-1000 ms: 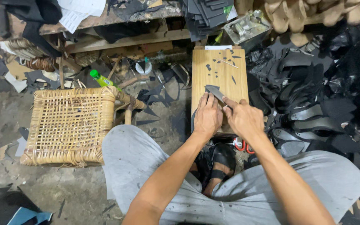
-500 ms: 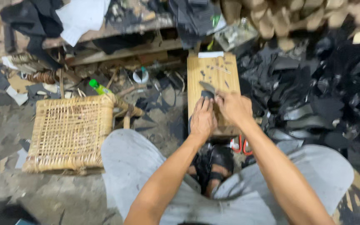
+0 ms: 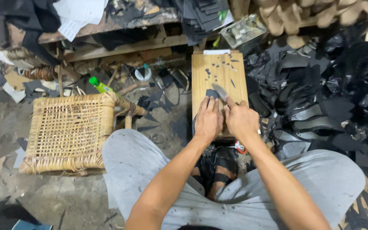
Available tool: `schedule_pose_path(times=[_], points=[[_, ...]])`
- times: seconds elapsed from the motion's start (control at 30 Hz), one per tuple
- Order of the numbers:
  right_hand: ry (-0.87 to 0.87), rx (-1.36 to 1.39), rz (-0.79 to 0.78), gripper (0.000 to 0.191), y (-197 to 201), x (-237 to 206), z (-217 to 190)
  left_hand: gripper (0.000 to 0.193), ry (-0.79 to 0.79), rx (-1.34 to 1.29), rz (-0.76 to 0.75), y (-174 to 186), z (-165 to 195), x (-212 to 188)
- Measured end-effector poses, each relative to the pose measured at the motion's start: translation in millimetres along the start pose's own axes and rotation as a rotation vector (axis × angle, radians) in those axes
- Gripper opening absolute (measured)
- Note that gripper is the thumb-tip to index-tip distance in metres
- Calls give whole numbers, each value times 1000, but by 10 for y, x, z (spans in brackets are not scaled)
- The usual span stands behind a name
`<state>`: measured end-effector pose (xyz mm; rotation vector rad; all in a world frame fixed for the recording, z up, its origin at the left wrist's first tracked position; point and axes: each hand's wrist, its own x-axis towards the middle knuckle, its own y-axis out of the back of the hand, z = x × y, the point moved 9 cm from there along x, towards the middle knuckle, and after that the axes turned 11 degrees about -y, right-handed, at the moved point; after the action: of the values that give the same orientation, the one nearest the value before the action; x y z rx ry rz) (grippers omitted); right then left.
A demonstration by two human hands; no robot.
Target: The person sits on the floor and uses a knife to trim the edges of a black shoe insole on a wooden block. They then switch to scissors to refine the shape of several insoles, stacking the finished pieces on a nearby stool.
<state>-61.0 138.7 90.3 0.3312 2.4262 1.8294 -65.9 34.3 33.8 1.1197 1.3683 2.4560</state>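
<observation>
A wooden cutting board (image 3: 218,70) stands on the floor in front of me, dotted with small black scraps. My left hand (image 3: 208,120) lies flat on a black piece of material (image 3: 211,93) at the board's near end, fingers pressed down on it. My right hand (image 3: 240,119) grips a knife (image 3: 220,92) whose blade points away from me and rests on the same black piece, just right of my left fingers. My legs in grey trousers frame the board, and my sandalled feet sit below it.
A woven cane stool (image 3: 69,132) stands to the left. A green bottle (image 3: 100,85) lies behind it. A heap of black cut straps and pieces (image 3: 320,110) fills the right side. A cluttered wooden shelf (image 3: 120,47) and a metal tin (image 3: 243,32) sit at the back.
The head view has shifted slightly. Both hands stay on the black piece at the board's near end; my left hand now lies flatter and the knife blade shows more clearly.
</observation>
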Motion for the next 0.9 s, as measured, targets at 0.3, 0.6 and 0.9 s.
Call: schedule_pose_path(times=[0.3, 0.6, 0.9], points=[[-28, 11, -77, 36, 147, 38, 155, 54, 31, -34, 34, 77, -6, 27], [-42, -14, -38, 38, -5, -83, 65, 53, 14, -20, 13, 18, 3, -9], [-36, 26, -62, 37, 247, 86, 106, 52, 20, -13, 25, 102, 25, 36]])
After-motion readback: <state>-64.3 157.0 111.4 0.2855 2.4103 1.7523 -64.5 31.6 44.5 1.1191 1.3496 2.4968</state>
